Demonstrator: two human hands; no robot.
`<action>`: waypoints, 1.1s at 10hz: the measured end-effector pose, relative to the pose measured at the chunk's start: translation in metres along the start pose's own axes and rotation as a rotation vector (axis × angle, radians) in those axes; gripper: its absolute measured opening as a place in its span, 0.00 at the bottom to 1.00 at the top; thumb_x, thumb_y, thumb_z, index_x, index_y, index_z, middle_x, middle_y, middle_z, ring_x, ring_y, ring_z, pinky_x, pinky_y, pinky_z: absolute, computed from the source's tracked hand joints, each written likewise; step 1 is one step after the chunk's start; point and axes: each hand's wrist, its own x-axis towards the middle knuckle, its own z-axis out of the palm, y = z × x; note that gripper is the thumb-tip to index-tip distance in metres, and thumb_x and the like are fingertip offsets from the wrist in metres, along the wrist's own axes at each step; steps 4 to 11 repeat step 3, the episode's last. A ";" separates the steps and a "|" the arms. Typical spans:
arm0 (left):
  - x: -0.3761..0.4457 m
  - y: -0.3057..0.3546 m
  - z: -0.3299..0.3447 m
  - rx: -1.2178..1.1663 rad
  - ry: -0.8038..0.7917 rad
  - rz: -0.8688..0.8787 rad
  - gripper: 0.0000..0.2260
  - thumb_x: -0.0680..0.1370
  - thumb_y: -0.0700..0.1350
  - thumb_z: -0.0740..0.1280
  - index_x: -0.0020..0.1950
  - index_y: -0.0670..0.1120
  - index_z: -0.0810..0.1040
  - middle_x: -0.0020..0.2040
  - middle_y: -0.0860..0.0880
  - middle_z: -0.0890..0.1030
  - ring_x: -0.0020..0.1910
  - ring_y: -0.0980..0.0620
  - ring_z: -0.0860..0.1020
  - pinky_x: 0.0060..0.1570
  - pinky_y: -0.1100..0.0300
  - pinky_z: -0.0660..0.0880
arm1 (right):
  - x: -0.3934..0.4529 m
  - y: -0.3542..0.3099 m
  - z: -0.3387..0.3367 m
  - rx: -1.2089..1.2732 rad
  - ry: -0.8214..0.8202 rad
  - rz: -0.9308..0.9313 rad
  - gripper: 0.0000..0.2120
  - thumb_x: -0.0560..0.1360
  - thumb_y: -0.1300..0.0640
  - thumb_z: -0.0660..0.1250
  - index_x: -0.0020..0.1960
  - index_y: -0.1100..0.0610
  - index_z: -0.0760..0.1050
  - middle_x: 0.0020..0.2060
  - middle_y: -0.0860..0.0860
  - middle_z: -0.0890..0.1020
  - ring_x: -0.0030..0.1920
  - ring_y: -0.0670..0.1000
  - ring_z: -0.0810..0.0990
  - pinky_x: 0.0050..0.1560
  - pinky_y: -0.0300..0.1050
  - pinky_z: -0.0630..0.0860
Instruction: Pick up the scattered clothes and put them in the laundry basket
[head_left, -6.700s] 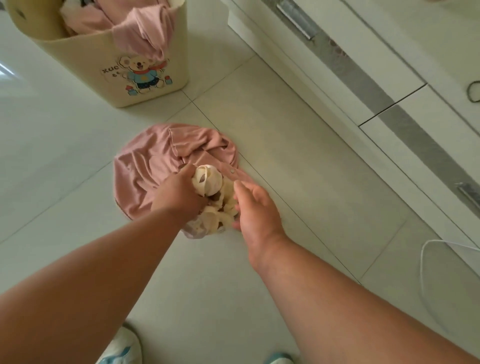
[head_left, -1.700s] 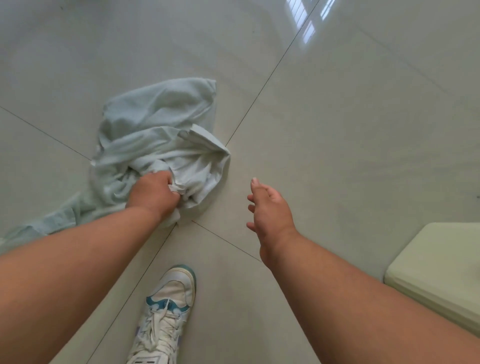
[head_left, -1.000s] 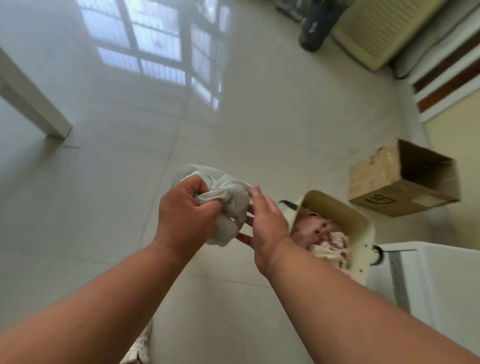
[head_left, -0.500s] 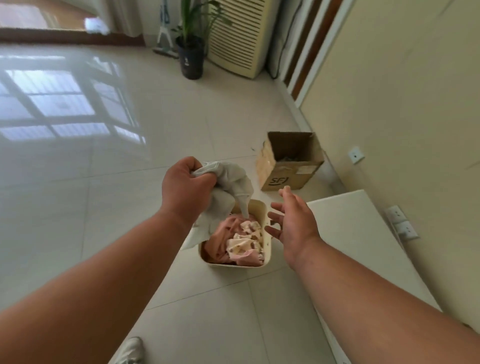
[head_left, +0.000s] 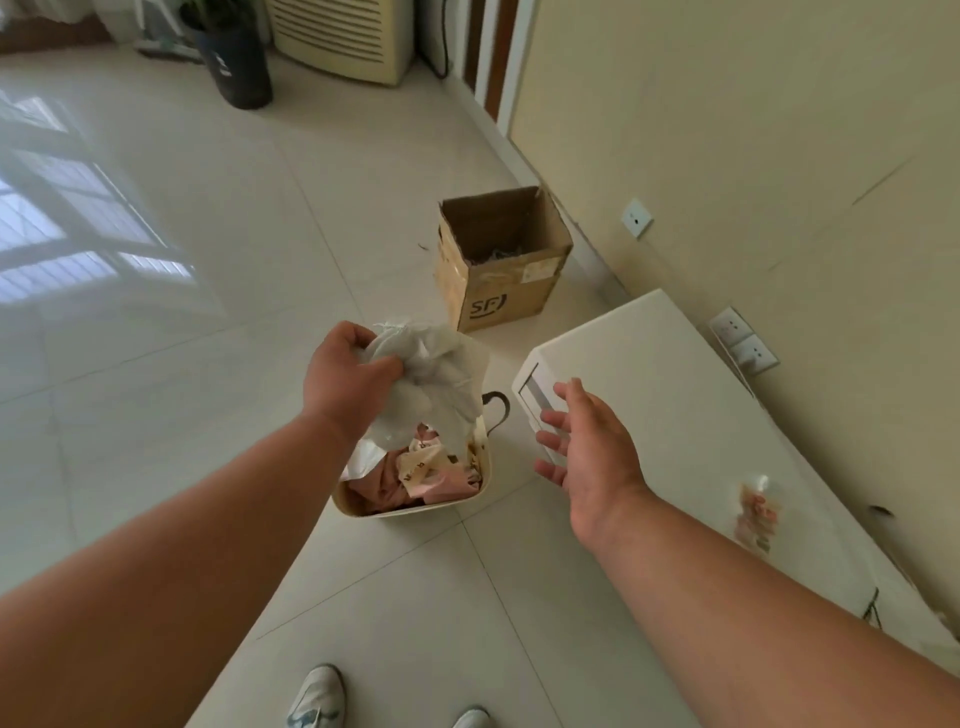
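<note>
My left hand is shut on a bunched pale grey-white garment and holds it in the air right above the cream laundry basket. The cloth hangs down over the far part of the basket and hides its back rim. Inside the basket lie pink clothes and a cream patterned piece. My right hand is to the right of the basket with spread fingers and holds nothing.
A white cabinet stands right of the basket along the beige wall. An open cardboard box sits on the floor behind the basket. A dark plant pot and a slatted cream unit stand far back. My shoes are at the bottom edge.
My left hand lifted the pale garment off the floor and carried it over the basket. My right hand let go of it and moved out to the right.
</note>
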 end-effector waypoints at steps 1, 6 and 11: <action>0.010 -0.032 0.008 0.065 -0.092 -0.104 0.23 0.75 0.43 0.75 0.70 0.52 0.78 0.58 0.50 0.78 0.42 0.57 0.77 0.37 0.60 0.73 | 0.015 0.008 0.001 0.004 0.024 0.006 0.17 0.85 0.39 0.60 0.64 0.45 0.80 0.60 0.52 0.83 0.60 0.53 0.83 0.52 0.54 0.84; 0.002 -0.035 -0.001 0.075 -0.079 -0.099 0.25 0.78 0.42 0.73 0.75 0.51 0.76 0.50 0.59 0.75 0.44 0.56 0.77 0.39 0.62 0.71 | 0.017 0.000 0.005 0.039 0.023 0.002 0.18 0.84 0.38 0.60 0.65 0.47 0.80 0.60 0.52 0.83 0.58 0.52 0.83 0.51 0.53 0.84; 0.002 -0.035 -0.001 0.075 -0.079 -0.099 0.25 0.78 0.42 0.73 0.75 0.51 0.76 0.50 0.59 0.75 0.44 0.56 0.77 0.39 0.62 0.71 | 0.017 0.000 0.005 0.039 0.023 0.002 0.18 0.84 0.38 0.60 0.65 0.47 0.80 0.60 0.52 0.83 0.58 0.52 0.83 0.51 0.53 0.84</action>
